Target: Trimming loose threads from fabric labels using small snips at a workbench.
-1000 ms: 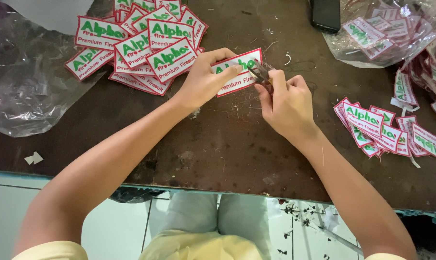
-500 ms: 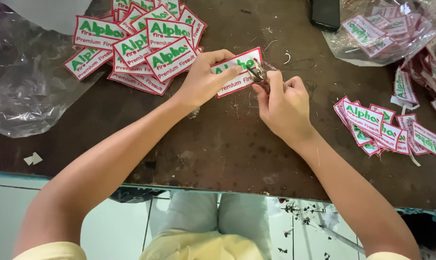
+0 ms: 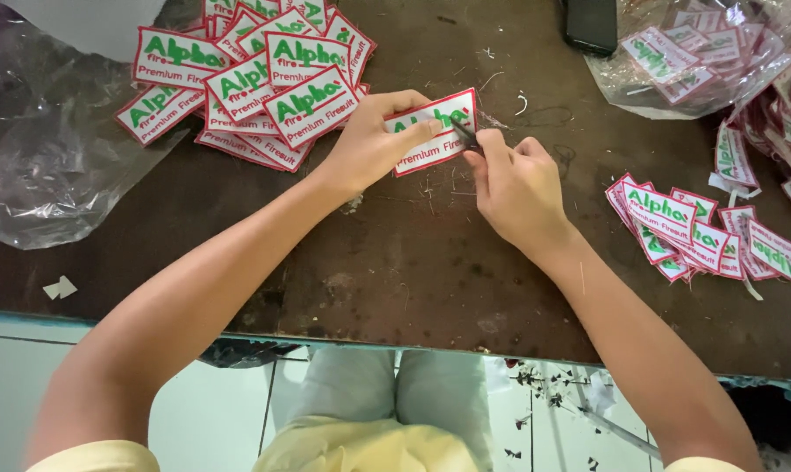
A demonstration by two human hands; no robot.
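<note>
Clearly, the left hand [image 3: 369,144] pinches the patch [image 3: 435,131] flat while the right hand [image 3: 518,183] grips a small cutter [image 3: 462,133]; a slip risks nicking the red border or fingers.

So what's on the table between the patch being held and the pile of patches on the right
In the head view, only the right hand and bare dark tabletop with stray thread bits separate the held patch from the right pile.
</note>
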